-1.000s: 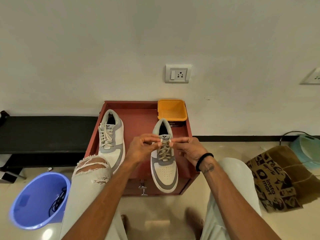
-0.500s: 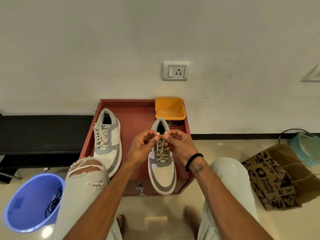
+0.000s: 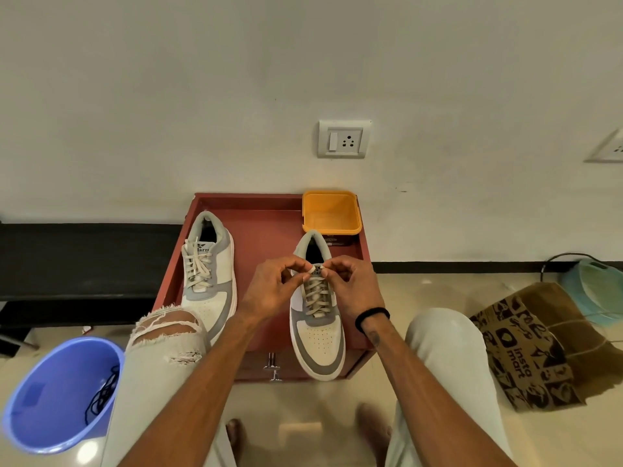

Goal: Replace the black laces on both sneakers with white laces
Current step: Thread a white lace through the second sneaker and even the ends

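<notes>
White laces (image 3: 316, 295) fill the right sneaker (image 3: 317, 318) on the red desk (image 3: 266, 230); both hands have closed in from a second ago, left hand (image 3: 274, 286) and right hand (image 3: 350, 284) each in a pinching grip on a lace end at the tongue, finishing up

"insta mart" printed in black on brown paper bag (image 3: 526, 352) at right, on floor. Partial brand on left sneaker tongue (image 3: 203, 248), reads "...arr...", start unclear. Right sneaker tongue label mostly covered by fingers, unreadable. Dark label under orange container too small to read.
</notes>
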Motion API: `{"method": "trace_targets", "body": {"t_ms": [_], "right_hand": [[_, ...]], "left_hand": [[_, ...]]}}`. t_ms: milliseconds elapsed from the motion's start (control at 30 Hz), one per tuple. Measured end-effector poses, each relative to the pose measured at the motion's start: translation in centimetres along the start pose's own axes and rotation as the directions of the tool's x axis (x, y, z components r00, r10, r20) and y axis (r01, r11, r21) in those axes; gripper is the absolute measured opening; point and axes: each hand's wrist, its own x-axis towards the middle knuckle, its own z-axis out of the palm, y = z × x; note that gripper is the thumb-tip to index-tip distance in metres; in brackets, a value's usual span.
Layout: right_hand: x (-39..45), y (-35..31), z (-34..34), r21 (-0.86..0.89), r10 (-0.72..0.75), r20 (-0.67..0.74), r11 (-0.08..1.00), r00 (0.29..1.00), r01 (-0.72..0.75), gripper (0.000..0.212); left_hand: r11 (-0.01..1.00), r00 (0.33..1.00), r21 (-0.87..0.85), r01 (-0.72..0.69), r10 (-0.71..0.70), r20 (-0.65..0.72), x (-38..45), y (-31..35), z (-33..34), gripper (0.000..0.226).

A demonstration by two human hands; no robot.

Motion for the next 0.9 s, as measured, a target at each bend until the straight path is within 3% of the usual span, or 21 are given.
{"method": "trace_targets", "body": {"t_ms": [167,500,600,800,900], "right_hand": [[0.0,-0.4,-0.1,-0.003,-0.007,0.02,1.0,1.0,0.007,0.01],[-0.7,-1.5,-0.3,-0.023,-0.008,0.139,1.0,0.99,0.011,0.023],[-0.9,-1.8,-0.1,-0.046,-0.033,0.11,0.998,0.993,0.038,0.023],[-0.7,-1.4,0.1,-0.019,-0.016,0.019,1.0,1.0,0.016,0.019],[-0.9,-1.6,-0.3,-0.003,-0.025,0.048,1.0,0.999,0.026,0.017]], "left_hand": [[0.99,0.995,0.092,-0.103,0.102,0.021,-0.4,0.6,-0.1,0.02],[0.972,0.999,0.229,-0.052,0.05,0.013,-0.5,1.9,0.1,0.037],[0.963,0.998,0.264,-0.056,0.052,0.021,-0.5,2.0,0.1,0.039],[0.994,1.0,0.111,0.013,-0.014,0.011,-0.4,1.8,0.3,0.039],[0.998,0.998,0.011,0.056,-0.056,-0.002,-0.3,1.5,0.2,0.037]]}}
